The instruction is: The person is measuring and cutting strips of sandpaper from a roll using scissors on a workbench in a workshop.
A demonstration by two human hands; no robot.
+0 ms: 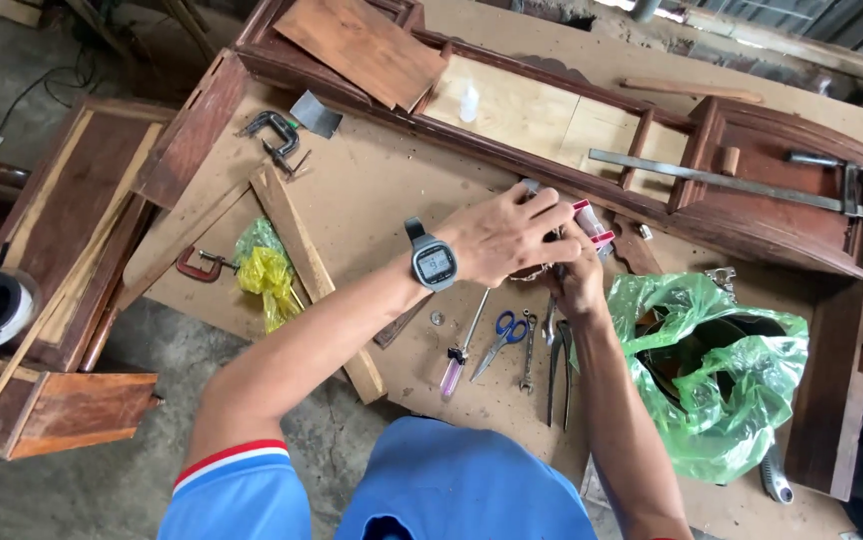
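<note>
Plywood bench top fills mid frame, w/ dark wood frame along upper right & concrete floor at lower left; loose wood panels & a drawer-like box sit far left; workshop, daylight.

Left hand, centre frame, wrist w/ grey digital watch; fingers curled closed over a small red-and-white box, gripping it from above; right hand just below, fingers bent up against the box's underside; can't tell whether it grips or only touches. Box is held above the bench, centre-right, just beside the frame's edge.

Counts: 2 C-clamps, one dark upper left, one red mid left; 1 blue-handled scissors; 1 screwdriver w/ purple handle; 1 wrench; 1 pliers; 2 plastic bags, yellow-green at left, big green at right; 1 long bar clamp upper right; 1 small clear bottle.
</note>
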